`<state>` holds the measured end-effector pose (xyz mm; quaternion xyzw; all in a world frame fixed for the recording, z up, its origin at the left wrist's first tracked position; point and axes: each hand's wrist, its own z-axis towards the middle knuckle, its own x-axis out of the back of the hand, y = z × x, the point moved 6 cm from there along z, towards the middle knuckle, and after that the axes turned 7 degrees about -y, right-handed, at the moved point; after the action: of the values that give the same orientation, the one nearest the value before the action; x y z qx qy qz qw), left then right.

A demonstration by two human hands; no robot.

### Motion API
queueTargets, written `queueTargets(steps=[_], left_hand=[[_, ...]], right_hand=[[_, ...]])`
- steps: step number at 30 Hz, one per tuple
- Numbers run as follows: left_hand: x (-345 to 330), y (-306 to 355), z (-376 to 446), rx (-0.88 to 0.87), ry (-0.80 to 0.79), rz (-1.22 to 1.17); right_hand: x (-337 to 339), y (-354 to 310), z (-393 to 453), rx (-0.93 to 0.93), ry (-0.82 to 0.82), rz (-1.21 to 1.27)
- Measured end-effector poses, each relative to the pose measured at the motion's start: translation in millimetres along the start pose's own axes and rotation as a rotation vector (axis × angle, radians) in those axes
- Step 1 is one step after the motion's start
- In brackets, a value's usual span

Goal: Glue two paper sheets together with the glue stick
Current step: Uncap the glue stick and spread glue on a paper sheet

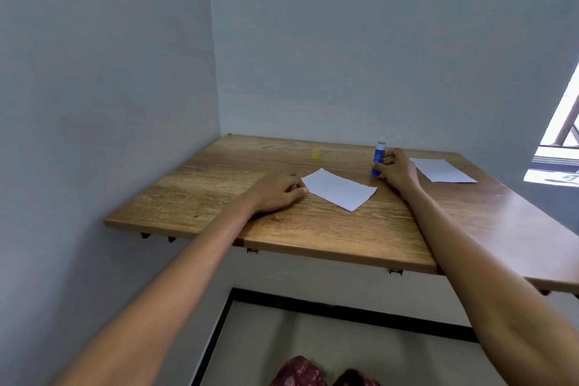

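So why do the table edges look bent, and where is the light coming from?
Head view: the wide-angle lens bows the table edges and stretches both forearms; daylight enters from the bright, overexposed window at right; the small yellow cap looks soft and blurry.

glue stick [378, 157] label print, too blurred to read

A wooden table [219, 197] is fixed into a corner of grey walls. The right hand [398, 169] grips a blue glue stick [378, 157], which stands upright on the table with its white tip up. The left hand [279, 193] rests on the table, fingertips touching the left corner of a white sheet [340, 189]. A second sheet [441, 170] lies to the right, beyond the right hand. A yellow cap [315, 154] stands farther back, well apart from the sheets.
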<state>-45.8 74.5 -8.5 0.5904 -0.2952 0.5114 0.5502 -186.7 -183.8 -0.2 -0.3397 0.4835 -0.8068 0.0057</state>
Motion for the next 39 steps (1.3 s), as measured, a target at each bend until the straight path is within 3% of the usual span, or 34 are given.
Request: queueTargets(steps=[7, 11, 14, 19, 24, 28, 32, 39], left_hand=[[8.1, -5.4, -21.7, 0.026, 0.181, 0.151], [0.5, -14.4, -19.0, 0.128, 0.079, 0.234], [-0.5, -21.5, -15.8, 0.173, 0.047, 0.215], [-1.9, -27.1, -15.0, 0.175, 0.070, 0.219], [4.4, -31.5, -15.0, 0.165, 0.110, 0.248], [5.6, -37.9, -11.4, 0.173, 0.058, 0.256], [6.5, -43.2, -4.3, 0.174, 0.031, 0.250], [17.5, -42.2, 3.3, 0.081, 0.120, 0.201]], right_hand=[[5.1, -16.1, -27.2, 0.034, 0.051, 0.054], [1.6, -51.4, -44.7, 0.135, 0.097, 0.157], [-18.2, -83.7, -53.0, 0.233, -0.019, 0.215], [-65.3, -98.4, -62.2, 0.239, -0.330, 0.336], [-73.3, -101.8, -51.5, 0.186, -0.270, 0.574], [-80.7, -108.0, -38.7, 0.183, -0.330, 0.647], [-85.0, -105.0, -26.7, 0.224, -0.290, 0.576], [-90.6, -96.3, -13.9, 0.263, -0.168, 0.455]])
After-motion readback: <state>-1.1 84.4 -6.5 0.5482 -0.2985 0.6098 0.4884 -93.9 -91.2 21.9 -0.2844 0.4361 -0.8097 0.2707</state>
